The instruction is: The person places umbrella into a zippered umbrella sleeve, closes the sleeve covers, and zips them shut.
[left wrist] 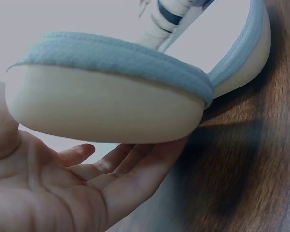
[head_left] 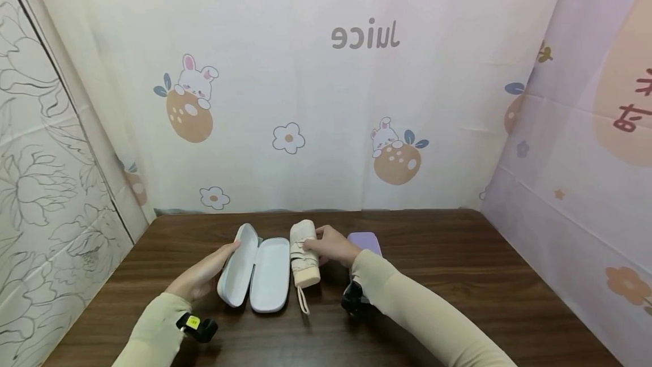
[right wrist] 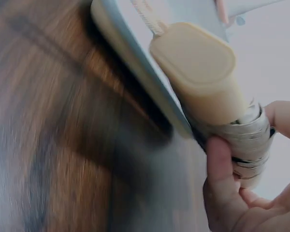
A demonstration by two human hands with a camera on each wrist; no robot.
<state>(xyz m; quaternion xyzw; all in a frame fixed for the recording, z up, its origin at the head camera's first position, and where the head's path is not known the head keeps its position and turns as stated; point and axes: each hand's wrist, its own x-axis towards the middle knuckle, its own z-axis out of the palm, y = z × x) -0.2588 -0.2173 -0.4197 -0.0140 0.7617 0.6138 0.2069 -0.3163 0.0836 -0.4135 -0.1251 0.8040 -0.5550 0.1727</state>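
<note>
My left hand (head_left: 201,277) holds the raised half of an unfolded glasses case (head_left: 271,276), its fingers against the pale outer shell. The case has a light inside and, in the left wrist view, a blue zip-like edge (left wrist: 111,55). Beside its right half, a folded compact umbrella (head_left: 305,269) in cream fabric overlaps the rim in the right wrist view. My right hand (head_left: 333,244) grips the umbrella around its wrapped fabric, thumb and fingers on opposite sides. The umbrella's cream handle end (right wrist: 195,55) points toward me, with a wrist loop (head_left: 303,301) hanging from it.
A light purple flat object (head_left: 364,241) lies behind my right wrist, partly hidden by the sleeve. The dark wooden table (head_left: 438,265) meets a printed curtain (head_left: 326,180) along its back edge. More curtain hangs at both sides.
</note>
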